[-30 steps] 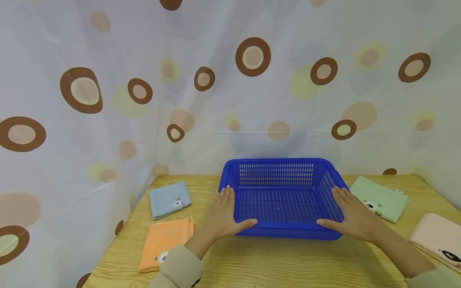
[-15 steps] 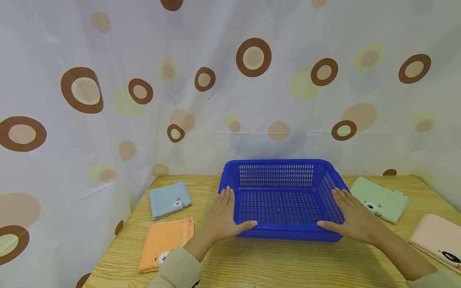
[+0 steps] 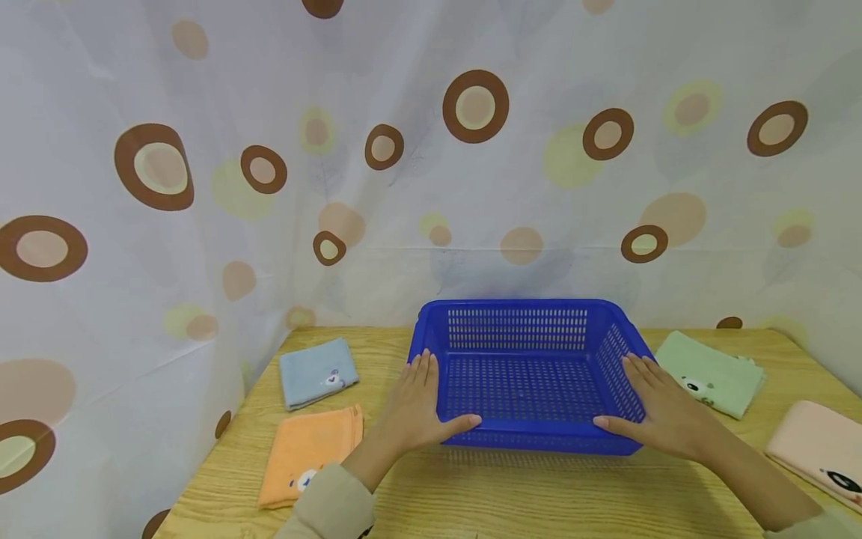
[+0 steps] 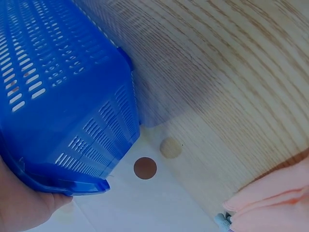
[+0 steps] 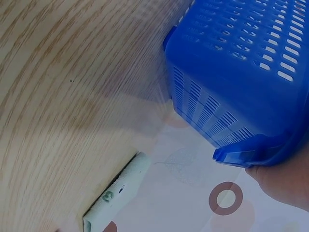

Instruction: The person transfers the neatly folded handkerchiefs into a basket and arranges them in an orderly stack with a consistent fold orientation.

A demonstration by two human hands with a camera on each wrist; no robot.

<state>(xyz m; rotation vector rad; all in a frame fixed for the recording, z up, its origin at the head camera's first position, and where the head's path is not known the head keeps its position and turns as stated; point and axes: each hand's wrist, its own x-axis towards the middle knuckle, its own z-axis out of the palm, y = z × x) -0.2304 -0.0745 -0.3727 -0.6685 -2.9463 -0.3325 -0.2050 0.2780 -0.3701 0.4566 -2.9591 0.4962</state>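
Note:
A blue perforated plastic basket (image 3: 517, 425) stands at the middle of the wooden table, with nothing inside. My left hand (image 3: 412, 408) rests on its near left corner, fingers straight along the side rim and thumb on the front rim. At the near right corner my right hand (image 3: 673, 415) lies the same way. The left wrist view shows the basket's outer wall (image 4: 58, 125) with part of the left hand (image 4: 21, 205) at its rim. In the right wrist view, part of the right hand (image 5: 285, 183) touches the rim from outside.
Left of the basket lie a folded blue cloth (image 3: 313, 374) and an orange one (image 3: 306, 449). To the right are a green cloth (image 3: 710, 370) and a pink one (image 3: 824, 449). A patterned curtain (image 3: 417, 202) hangs behind the table (image 3: 505, 501).
Both hands stay at the basket's corners. The basket's front rim and the right hand sit very slightly lower in the head view; the cloths have not moved.

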